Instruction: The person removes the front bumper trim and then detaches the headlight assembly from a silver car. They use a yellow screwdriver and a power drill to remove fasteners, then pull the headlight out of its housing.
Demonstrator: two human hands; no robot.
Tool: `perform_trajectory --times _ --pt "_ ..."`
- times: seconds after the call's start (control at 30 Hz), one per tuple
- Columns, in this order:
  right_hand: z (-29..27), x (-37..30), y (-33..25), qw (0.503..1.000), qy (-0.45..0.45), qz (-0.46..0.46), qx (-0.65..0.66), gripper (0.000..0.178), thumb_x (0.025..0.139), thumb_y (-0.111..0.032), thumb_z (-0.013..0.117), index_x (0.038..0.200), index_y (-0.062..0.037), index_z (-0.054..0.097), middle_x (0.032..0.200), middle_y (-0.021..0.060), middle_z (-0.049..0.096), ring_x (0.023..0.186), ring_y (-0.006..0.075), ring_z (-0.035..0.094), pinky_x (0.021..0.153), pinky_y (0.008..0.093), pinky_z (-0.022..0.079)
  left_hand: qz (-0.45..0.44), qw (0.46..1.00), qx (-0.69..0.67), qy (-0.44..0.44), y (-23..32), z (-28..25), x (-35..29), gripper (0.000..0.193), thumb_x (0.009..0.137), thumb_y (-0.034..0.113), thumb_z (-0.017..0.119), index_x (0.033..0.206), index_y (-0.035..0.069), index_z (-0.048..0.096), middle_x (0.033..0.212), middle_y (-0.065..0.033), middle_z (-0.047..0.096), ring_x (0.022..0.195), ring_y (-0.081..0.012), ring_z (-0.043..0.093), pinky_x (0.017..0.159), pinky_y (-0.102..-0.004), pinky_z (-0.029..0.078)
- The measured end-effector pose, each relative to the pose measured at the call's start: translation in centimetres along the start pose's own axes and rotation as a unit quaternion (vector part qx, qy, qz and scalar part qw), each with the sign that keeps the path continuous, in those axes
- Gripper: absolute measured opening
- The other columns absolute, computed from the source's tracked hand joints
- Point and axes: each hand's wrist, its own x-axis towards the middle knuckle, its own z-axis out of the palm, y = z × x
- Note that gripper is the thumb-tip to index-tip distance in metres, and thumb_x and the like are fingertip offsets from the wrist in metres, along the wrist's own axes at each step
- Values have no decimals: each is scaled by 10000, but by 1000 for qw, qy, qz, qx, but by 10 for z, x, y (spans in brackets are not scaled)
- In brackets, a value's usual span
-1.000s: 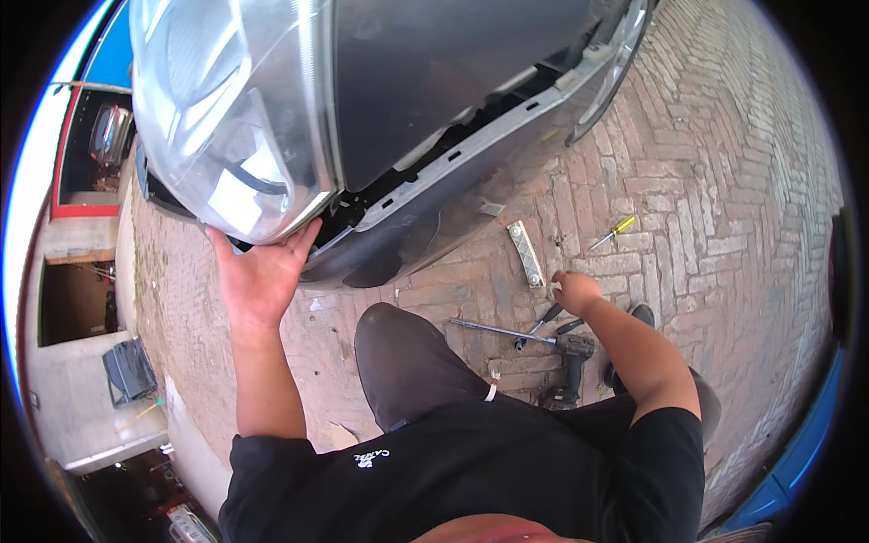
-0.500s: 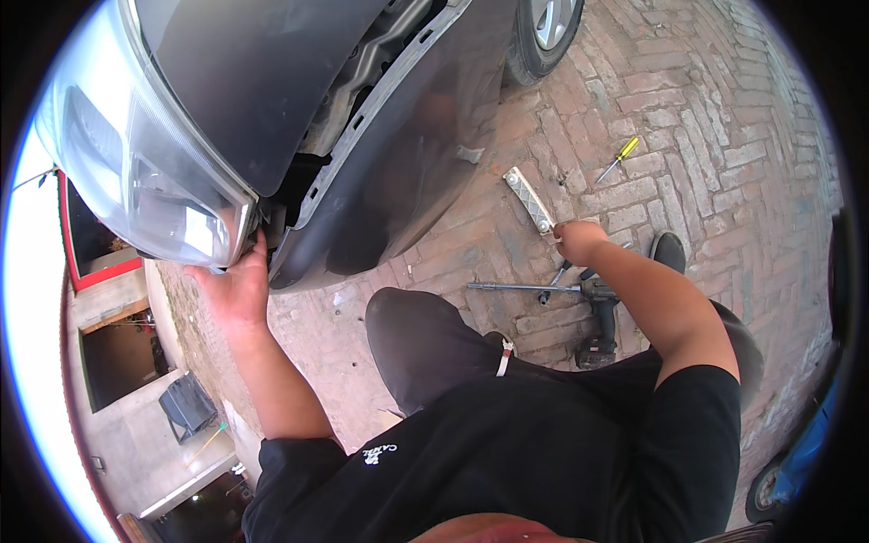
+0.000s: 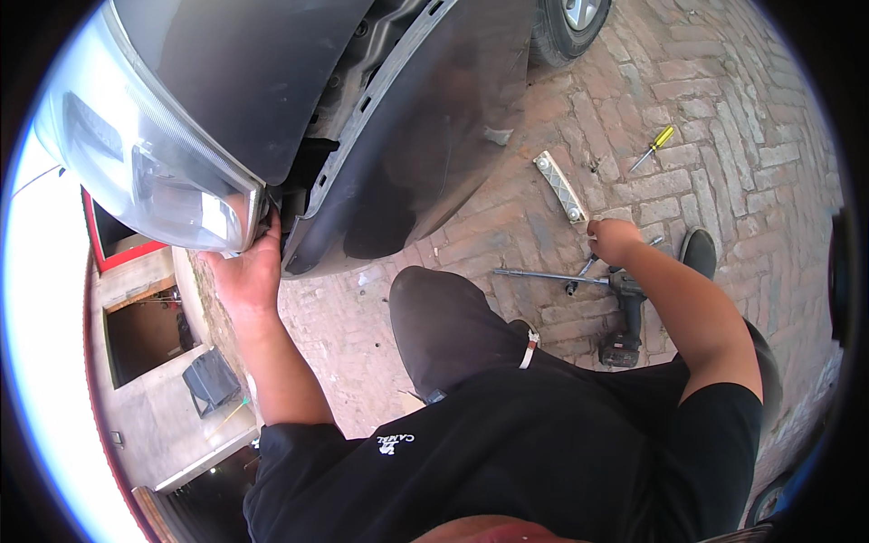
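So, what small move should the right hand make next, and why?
Probably close the right hand on the small tool lying on the bricks just below it and lift it. The left hand is pressed against the bumper edge beside the headlight, so it looks occupied, and the drill lies a little further away.

I see the grey front bumper [image 3: 425, 154], loose beneath the headlight [image 3: 145, 172], at upper left of frame. A metal hand tool [image 3: 587, 268] lies right of centre on brick.
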Motion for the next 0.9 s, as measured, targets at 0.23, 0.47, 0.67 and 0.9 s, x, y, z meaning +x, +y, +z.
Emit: perform_trajectory --times 0.23,0.47,0.67,0.9 --pt "16 6 -6 999 -13 -33 4 312 892 -283 629 1139 -111 712 1123 156 737 1059 369 695 903 480 550 -27 999 28 -24 10 -2 -3 739 1032 638 413 1510 77 461 1581 -114 453 1461 -298 403 1223 -537 291" --pt "-11 13 -34 995 -29 -74 -53 340 899 -360 644 1169 -172 726 1100 138 747 1040 351 711 898 477 557 -24 1000 5 12 6 -4 -14 712 1042 631 403 1515 101 451 1525 -97 501 1405 -292 454 1186 -515 351" --pt "-209 -65 -174 921 -117 -372 -12 416 920 -439 658 1191 -125 692 1042 135 738 1015 337 699 871 460 541 -68 988 -136 -17 2 3 -19 885 998 739 365 1616 113 268 1656 -110 312 1505 -341 316 1239 -513 295" --pt "-452 -202 -328 718 369 -589 -39 119 837 -169 746 863 -81 669 774 62 645 787 276 637 725 405 481 -99 978 -183 24 14 7 -5 899 990 760 340 1624 125 275 1672 -114 304 1516 -350 311 1236 -545 258"
